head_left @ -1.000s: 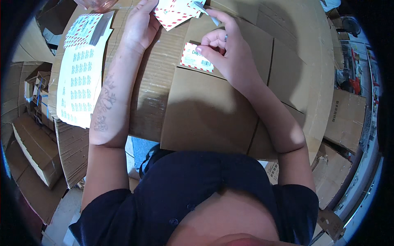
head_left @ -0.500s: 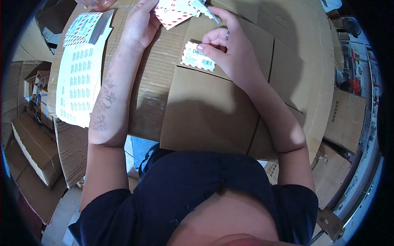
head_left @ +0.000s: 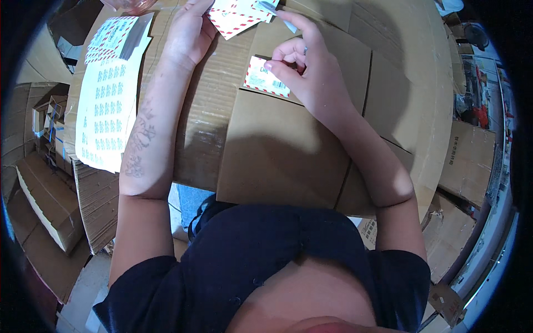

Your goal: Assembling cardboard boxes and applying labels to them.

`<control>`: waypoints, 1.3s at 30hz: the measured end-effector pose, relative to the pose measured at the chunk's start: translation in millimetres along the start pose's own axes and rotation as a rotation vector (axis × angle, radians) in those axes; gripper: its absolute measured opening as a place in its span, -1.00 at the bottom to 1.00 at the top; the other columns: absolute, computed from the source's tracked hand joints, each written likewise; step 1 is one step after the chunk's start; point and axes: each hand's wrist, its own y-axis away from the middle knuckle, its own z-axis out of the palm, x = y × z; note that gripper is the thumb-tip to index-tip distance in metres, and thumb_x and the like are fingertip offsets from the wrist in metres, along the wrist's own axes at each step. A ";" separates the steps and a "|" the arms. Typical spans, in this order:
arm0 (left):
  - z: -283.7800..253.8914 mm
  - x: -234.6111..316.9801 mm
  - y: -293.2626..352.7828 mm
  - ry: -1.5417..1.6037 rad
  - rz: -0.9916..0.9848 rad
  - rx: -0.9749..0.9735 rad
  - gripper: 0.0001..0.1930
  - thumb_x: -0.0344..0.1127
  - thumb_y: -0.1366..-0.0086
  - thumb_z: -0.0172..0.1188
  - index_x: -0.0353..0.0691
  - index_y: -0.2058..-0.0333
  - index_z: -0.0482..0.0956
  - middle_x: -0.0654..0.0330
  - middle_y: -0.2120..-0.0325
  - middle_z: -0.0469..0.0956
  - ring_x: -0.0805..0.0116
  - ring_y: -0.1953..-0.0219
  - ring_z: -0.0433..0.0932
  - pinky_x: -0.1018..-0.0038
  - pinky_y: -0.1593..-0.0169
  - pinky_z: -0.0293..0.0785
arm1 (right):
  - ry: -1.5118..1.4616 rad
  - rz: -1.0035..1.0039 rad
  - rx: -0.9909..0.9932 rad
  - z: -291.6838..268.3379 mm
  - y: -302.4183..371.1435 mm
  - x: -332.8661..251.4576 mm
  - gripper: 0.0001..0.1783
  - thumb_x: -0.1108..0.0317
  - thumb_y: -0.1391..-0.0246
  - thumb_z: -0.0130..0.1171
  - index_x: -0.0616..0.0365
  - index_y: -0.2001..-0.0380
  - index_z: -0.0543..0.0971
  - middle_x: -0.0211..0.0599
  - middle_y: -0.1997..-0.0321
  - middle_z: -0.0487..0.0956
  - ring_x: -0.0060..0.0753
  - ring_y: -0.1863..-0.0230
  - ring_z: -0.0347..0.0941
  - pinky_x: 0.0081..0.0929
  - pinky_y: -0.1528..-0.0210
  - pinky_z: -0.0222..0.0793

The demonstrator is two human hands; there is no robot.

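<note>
At the top edge, my left hand (head_left: 191,30) is closed on a fanned bunch of white labels (head_left: 236,19) with red-striped borders; part of this hand is cut off by the frame. My right hand (head_left: 311,69) is beside them, its index finger stretched to the edge of the bunch and touching a label corner there. Its other fingers curl inward and the thumb stands apart from the index finger. Below that thumb, a single striped label (head_left: 265,79) lies on a brown cardboard box (head_left: 283,144), partly covered by the thumb.
On the left, a stack of striped labels (head_left: 114,36) rests on printed white sheets (head_left: 105,111). Beneath everything is a cardboard-covered table (head_left: 202,122). More flat brown boxes (head_left: 391,100) adjoin on the right. Cartons stand around, including an open one (head_left: 53,194) at left and another (head_left: 466,161) at right.
My right hand has shifted slightly, with its index finger moving left along the label edge. My left hand and the single label on the box look almost unmoved.
</note>
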 end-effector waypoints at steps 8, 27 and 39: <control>-12.3 -6.0 -9.5 0.066 0.039 -0.197 -0.78 -0.24 -0.42 -0.04 -0.23 0.18 0.53 0.21 0.28 0.62 0.40 0.23 0.60 0.44 0.12 0.54 | 0.198 -0.240 -0.005 8.4 0.3 9.2 -0.23 0.47 0.01 0.28 0.09 -0.26 0.17 -0.16 0.45 0.53 -0.17 0.40 0.50 -0.24 0.27 0.42; -36.9 -15.3 -25.5 0.085 -0.010 0.074 -0.79 -0.24 -0.42 0.04 -0.26 0.16 0.53 0.22 0.21 0.62 0.44 0.17 0.61 0.50 0.02 0.53 | 0.444 -0.375 -0.160 -27.4 0.6 10.8 0.04 0.40 0.02 0.33 0.05 -0.40 -0.11 -0.14 -0.09 0.22 -0.30 0.08 0.24 -0.27 -0.12 0.23; -24.3 -7.8 -19.2 0.140 -0.009 0.102 -0.80 -0.25 -0.41 0.06 -0.25 0.17 0.53 0.22 0.21 0.62 0.46 0.17 0.61 0.53 0.05 0.56 | 0.568 -0.211 0.069 5.4 -12.9 12.0 -0.08 0.35 -0.02 0.28 0.02 -0.34 -0.04 0.16 -0.14 0.27 0.05 -0.08 0.38 -0.11 0.00 0.39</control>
